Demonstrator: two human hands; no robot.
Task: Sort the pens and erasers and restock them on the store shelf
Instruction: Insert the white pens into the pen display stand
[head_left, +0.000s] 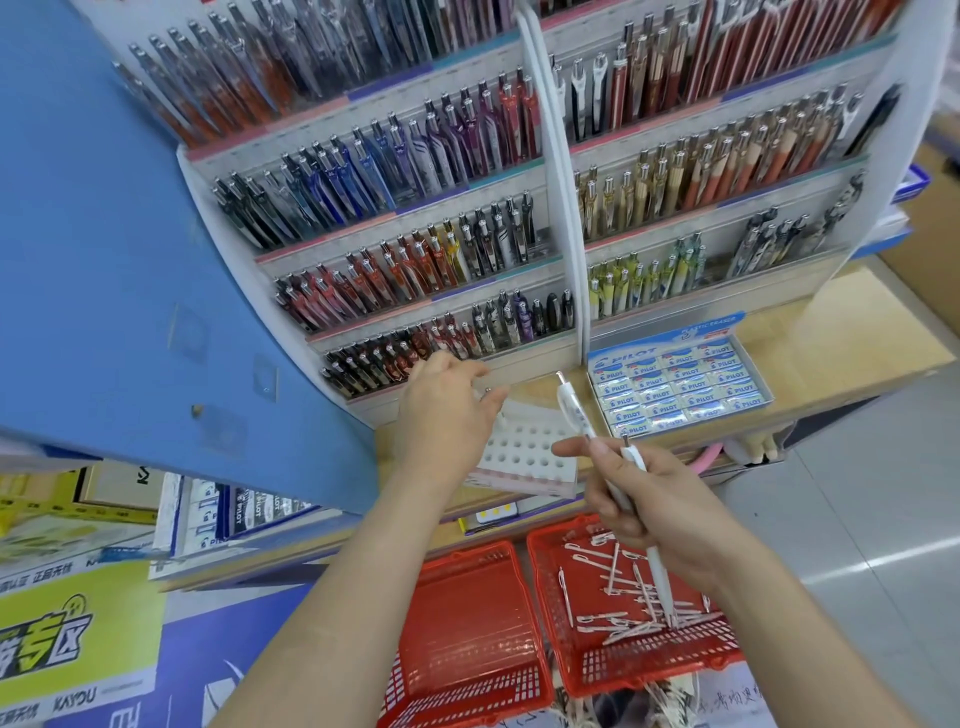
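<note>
Right hand (660, 512) gripped two white pens (574, 410) above a red basket (649, 667) of loose pens (623, 608), left hand (447, 410) hovered over a white holed holder (524, 452), fingers close together, any pinch unclear, eraser box (691, 328) nearby.

- We see two slim white plastic pens (574, 410) gripped together in the right hand (660, 509), clip ends up and fanned apart
- We find more loose white pens (623, 597) lying criss-crossed in the right-hand red plastic mesh basket (654, 670), below that hand
- Small white-and-blue wrapped erasers (680, 387) sit packed in neat rows inside an open blue cardboard box (691, 332) on the pale wooden shelf ledge (831, 332)
- We note a white tiered pen display (563, 234) standing on the ledge just left of the box, its rows of clipped pens grouped by colour and leaning back
</note>
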